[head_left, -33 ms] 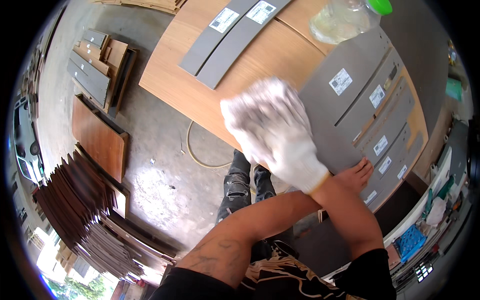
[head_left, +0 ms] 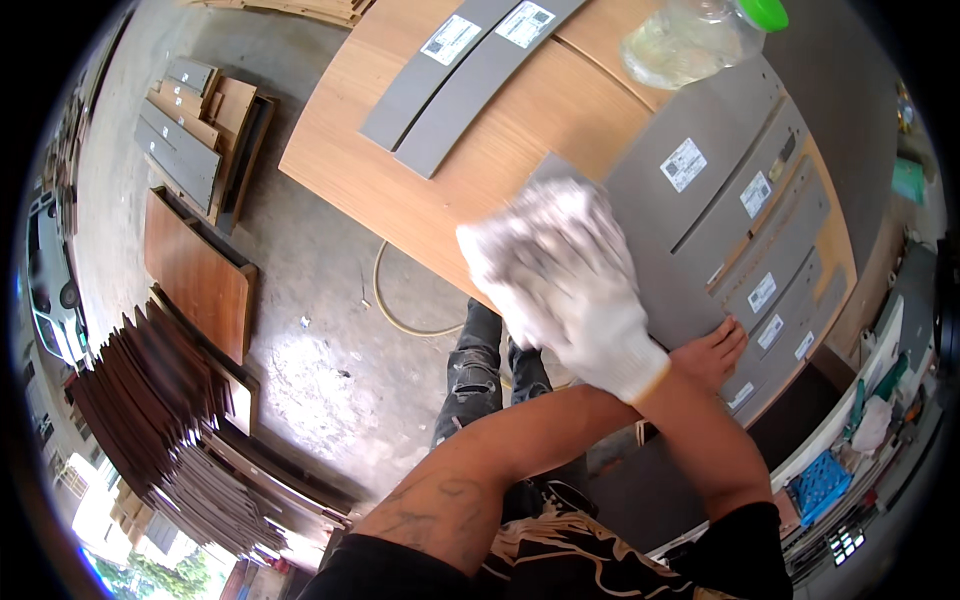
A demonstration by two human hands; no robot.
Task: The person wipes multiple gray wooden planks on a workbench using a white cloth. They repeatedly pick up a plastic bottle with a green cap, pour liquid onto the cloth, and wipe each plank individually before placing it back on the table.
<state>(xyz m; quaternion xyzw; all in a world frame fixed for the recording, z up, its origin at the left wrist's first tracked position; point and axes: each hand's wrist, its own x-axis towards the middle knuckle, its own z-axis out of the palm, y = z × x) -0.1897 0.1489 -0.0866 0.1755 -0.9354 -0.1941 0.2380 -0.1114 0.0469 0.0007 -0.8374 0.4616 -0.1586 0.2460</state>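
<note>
My forearms cross, the right one over the left. My bare left hand [head_left: 708, 357] lies with its fingers stretched out on the near edge of a grey panel [head_left: 640, 235], steadying nothing else that I can see. On my right hand [head_left: 580, 290] is a white knit glove. It is over the left part of that panel and blurred by motion. Bunched under its fingers is a whitish bundle [head_left: 490, 250] that looks like a cloth. A grey corner shows just beyond the glove. Several grey labelled panels [head_left: 765, 220] lie side by side to the right.
The panels rest on a wood-coloured tabletop [head_left: 330, 150]. Two narrow grey strips [head_left: 445, 100] lie at its far left. A clear jar [head_left: 690, 45] with a green lid stands at the back. Stacked boards [head_left: 160, 410] and a brown panel [head_left: 200, 270] are on the floor left; a hose [head_left: 385, 300] lies below.
My gloved right hand has shifted a little right and nearer to me, uncovering a grey panel corner beyond it. My left hand stays in place.
</note>
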